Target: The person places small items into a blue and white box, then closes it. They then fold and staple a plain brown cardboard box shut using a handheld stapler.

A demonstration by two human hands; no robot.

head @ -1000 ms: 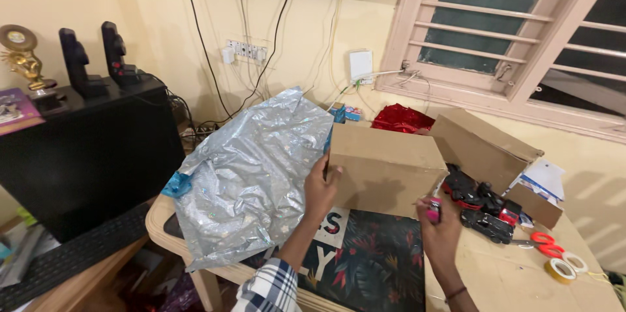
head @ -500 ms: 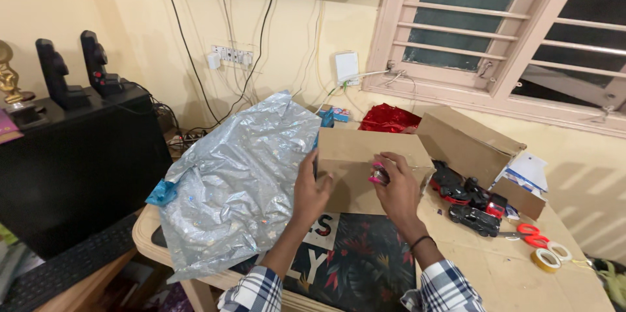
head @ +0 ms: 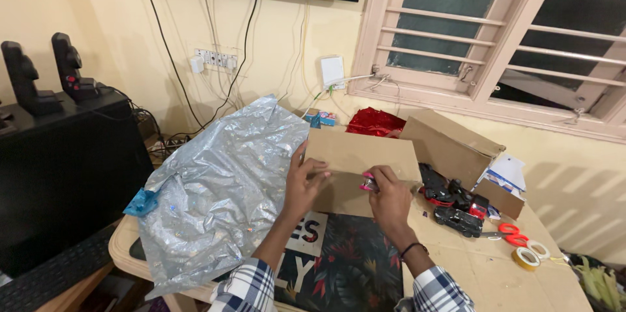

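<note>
A brown cardboard box (head: 381, 150) stands on the table, partly backed by a crumpled silver wrapping sheet (head: 222, 181). My left hand (head: 301, 181) presses flat against the box's near left face, thumb on its top edge. My right hand (head: 388, 198) holds a small pink tool (head: 367, 184), perhaps a stapler, against the box's front face. Both sleeves are plaid.
Black and red toy cars (head: 453, 202) lie right of the box beside an open cardboard flap (head: 450, 146). Red-handled scissors (head: 511, 235) and tape rolls (head: 527, 256) sit near the table's right edge. A black cabinet (head: 62, 162) stands at left; a floral mat (head: 355, 263) covers the table front.
My right hand carried the pink tool from the right side up to the box's front face. My left hand stayed on the box's left edge. The view shifted right.
</note>
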